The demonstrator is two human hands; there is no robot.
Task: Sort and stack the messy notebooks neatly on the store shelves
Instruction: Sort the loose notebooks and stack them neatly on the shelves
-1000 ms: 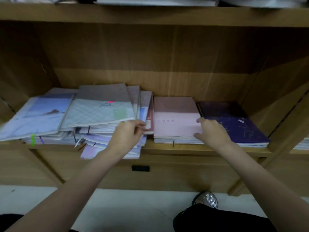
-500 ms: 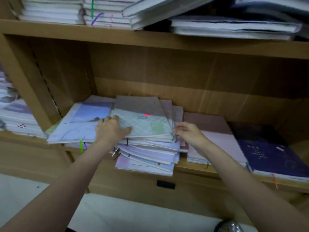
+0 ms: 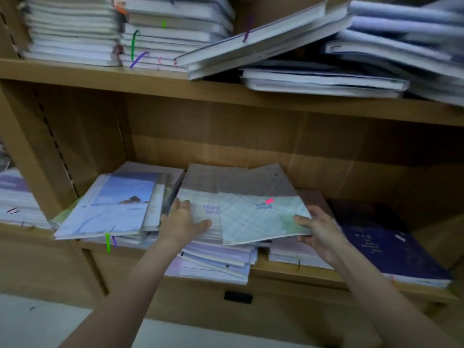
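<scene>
A messy pile of notebooks (image 3: 216, 259) lies on the lower wooden shelf (image 3: 313, 272). On top, a pale green checked notebook (image 3: 256, 217) with a pink sticker is lifted and skewed to the right. My right hand (image 3: 319, 232) grips its right edge, thumb on the cover. A second checked notebook (image 3: 200, 204) lies under it, and my left hand (image 3: 183, 219) holds that one's left edge, thumb on the cover. To the left lies a blue-sky notebook (image 3: 118, 204) on its own slanted stack.
A pink stack (image 3: 296, 252) and a dark navy notebook (image 3: 386, 249) lie to the right on the same shelf. The upper shelf (image 3: 150, 79) carries white stacks (image 3: 75, 28) and tilted books (image 3: 263, 43). More notebooks (image 3: 15, 199) sit in the left bay. Pale floor (image 3: 37, 320) lies below.
The view has tilted up and moved closer. My right hand has taken the top checked notebook's right edge and pulled it rightward, uncovering the notebook beneath. My left hand has shifted onto that lower notebook.
</scene>
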